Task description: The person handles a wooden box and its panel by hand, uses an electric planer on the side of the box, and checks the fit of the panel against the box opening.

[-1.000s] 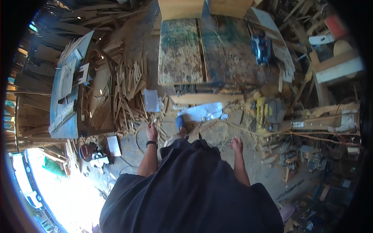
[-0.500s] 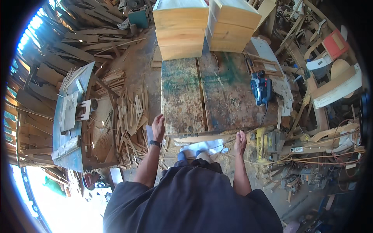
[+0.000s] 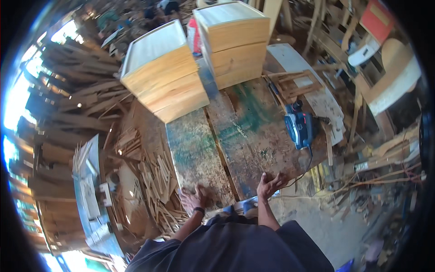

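Note:
My left hand [image 3: 194, 198] lies with fingers spread on the near left corner of a worn wooden workbench [image 3: 253, 149] stained with green and white. Over the bench's near edge is my right hand [image 3: 270, 184], its fingers apart and nothing in it; whether it touches the wood I cannot tell. Ahead and to the right of it stands a blue and black corded power tool [image 3: 300, 128], which looks like a belt sander. Two pale wooden boxes with whitish tops, a left one [image 3: 174, 88] and a right one [image 3: 238, 47], stand at the bench's far end.
A dark cable [image 3: 311, 158] runs from the tool past my right hand. Wood strips [image 3: 159, 179] lie in a heap left of the bench, beside a blue-topped table [image 3: 84, 195]. Wooden frames and a red panel [image 3: 377, 20] crowd the right. At the back stands a person [image 3: 170, 7].
Both hands have moved forward, the left onto the bench top and the right to its near edge, fingers now spread. The view has turned, and the boxes appear lower and further left.

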{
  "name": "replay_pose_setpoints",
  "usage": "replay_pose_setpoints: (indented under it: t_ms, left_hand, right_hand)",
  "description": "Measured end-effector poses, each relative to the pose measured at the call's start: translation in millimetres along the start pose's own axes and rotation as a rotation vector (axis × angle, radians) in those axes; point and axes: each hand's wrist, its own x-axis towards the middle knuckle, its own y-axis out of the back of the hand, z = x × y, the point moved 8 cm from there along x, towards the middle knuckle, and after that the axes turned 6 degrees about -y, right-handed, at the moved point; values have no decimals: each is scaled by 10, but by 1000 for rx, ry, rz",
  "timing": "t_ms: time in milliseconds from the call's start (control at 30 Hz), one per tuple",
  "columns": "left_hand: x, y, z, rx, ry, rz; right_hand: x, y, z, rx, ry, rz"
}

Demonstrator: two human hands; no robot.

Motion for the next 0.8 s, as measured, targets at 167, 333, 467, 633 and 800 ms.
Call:
replay_pose_setpoints:
  t_ms: [167,333,467,633,800]
  left_hand:
    - [-52,94,191,81,13,40]
    - [62,-1,201,54,-4,76]
    - [103,21,212,55,-21,106]
    - [132,9,125,34,-18,101]
    - [116,-42,69,-59,44,38]
  right_hand:
    - [120,40,-12,34,23,5]
    - [136,9,-101,39,-29,-25]
    - [125,4,-144,35,-6,-14]
    - [90,-6,-147,12,8,29]
    - [100,-20,-61,-39,49,64]
